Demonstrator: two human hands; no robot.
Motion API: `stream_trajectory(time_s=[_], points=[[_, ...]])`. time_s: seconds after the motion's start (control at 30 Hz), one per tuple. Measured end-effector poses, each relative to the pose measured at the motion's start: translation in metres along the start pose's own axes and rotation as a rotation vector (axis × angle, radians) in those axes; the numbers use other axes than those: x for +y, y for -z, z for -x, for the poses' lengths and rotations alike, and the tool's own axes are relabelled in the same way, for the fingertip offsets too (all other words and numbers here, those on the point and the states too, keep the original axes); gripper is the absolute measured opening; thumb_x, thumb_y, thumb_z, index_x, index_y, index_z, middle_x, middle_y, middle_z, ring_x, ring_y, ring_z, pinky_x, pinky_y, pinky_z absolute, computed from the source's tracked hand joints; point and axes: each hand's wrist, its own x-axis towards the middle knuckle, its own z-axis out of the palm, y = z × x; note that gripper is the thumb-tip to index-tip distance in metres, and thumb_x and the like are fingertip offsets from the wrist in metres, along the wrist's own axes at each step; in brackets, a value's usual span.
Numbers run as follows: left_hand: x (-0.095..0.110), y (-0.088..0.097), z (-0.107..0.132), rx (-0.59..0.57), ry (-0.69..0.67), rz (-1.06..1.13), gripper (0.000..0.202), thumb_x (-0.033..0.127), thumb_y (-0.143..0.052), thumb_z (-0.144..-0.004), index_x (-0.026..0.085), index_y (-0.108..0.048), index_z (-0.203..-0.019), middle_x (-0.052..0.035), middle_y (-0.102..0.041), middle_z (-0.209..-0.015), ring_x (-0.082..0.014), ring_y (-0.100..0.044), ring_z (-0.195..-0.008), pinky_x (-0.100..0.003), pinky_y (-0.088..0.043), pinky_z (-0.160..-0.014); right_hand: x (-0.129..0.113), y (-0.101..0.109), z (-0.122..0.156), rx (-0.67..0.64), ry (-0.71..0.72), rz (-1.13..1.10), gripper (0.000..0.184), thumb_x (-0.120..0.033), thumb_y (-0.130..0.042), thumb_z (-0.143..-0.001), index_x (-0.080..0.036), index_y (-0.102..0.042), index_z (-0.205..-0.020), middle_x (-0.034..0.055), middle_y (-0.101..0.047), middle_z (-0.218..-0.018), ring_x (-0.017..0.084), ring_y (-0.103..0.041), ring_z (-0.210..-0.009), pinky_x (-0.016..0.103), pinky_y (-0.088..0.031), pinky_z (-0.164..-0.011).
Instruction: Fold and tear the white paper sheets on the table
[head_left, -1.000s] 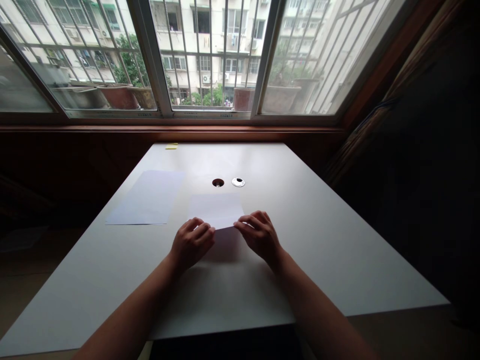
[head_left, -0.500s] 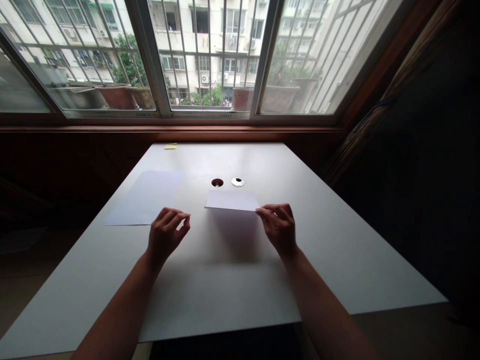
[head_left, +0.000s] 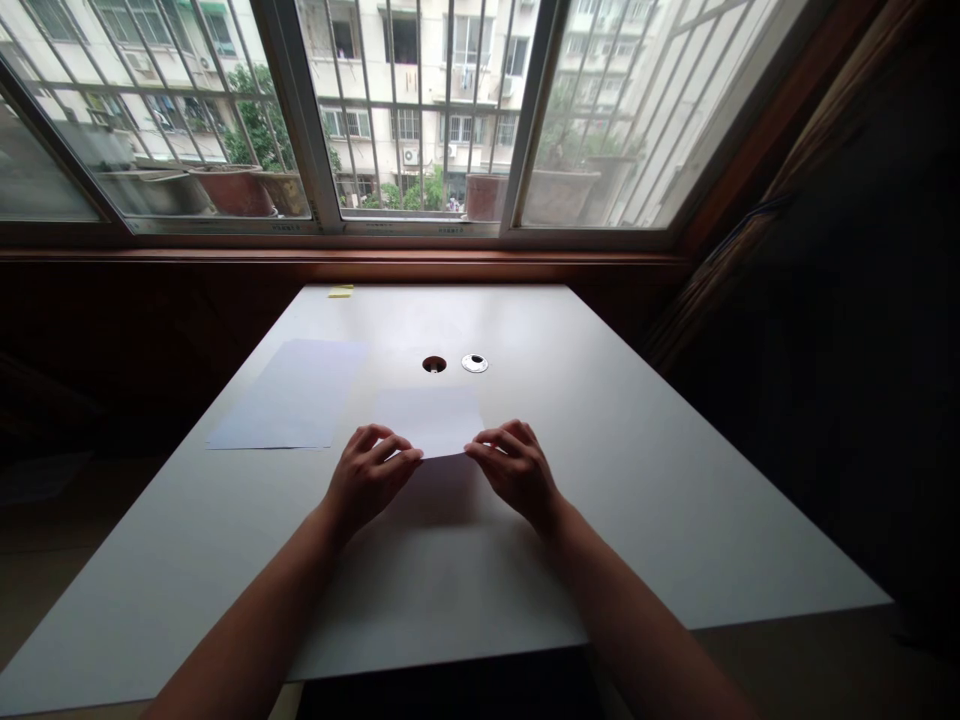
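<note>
A small white sheet of paper [head_left: 431, 415] is held above the middle of the table, its near edge casting a shadow below. My left hand [head_left: 373, 468] pinches the near left corner between thumb and fingers. At the near right corner, my right hand [head_left: 517, 468] grips the same sheet in a pinch. Between the two hands the near edge bows slightly. Farther left, a stack of larger white paper [head_left: 277, 400] lies flat on the table, with my left hand to the right of it.
The white table [head_left: 637, 500] reaches to the window sill. A round cable hole [head_left: 434, 365] and its silver cover ring [head_left: 475, 363] are beyond the sheet. Yellow sticky notes [head_left: 340, 292] lie at the far left edge. A dark curtain [head_left: 787, 200] hangs on the right.
My left hand has moved right and taken hold of the sheet's left corner. My right hand has brought the sheet left and nearer to me.
</note>
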Motion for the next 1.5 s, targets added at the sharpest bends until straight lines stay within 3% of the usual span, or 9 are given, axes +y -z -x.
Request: stream_trajectory(time_s=[0.43,1.0,1.5], points=[[0.012,-0.007,-0.004,-0.066,-0.105,-0.039,0.017,0.017,-0.062,-0.092,0.026,-0.066,-0.106,-0.0026,-0.067,-0.087,-0.0203,-0.055,-0.085,-0.037,-0.044,-0.078,-0.020,-0.005,-0.008,-0.122,0.129,0.014,0.016,-0.021,-0.067,-0.091,-0.029,-0.070,-0.104,0.0006,-0.071,-0.098,0.018,-0.054,-0.087,0.037,-0.040,-0.083],[0.009,-0.004,-0.003,-0.009,-0.098,-0.040,0.023,0.016,-0.065,-0.090,0.027,-0.066,-0.110,-0.0013,-0.071,-0.090,-0.0195,-0.056,-0.083,-0.036,-0.047,-0.077,-0.017,-0.005,-0.008,-0.090,0.129,-0.010,0.017,-0.021,-0.067,-0.089,-0.028,-0.070,-0.104,0.0008,-0.071,-0.098,0.018,-0.056,-0.086,0.036,-0.042,-0.082],[-0.014,0.006,0.005,0.175,0.120,-0.013,0.026,0.016,-0.070,-0.088,0.028,-0.069,-0.110,0.0000,-0.073,-0.090,-0.0188,-0.055,-0.080,-0.034,-0.049,-0.076,0.027,0.020,0.002,0.244,-0.206,-0.091,0.019,-0.015,-0.068,-0.088,-0.028,-0.072,-0.101,0.0041,-0.069,-0.097,0.022,-0.060,-0.089,0.041,-0.051,-0.083]])
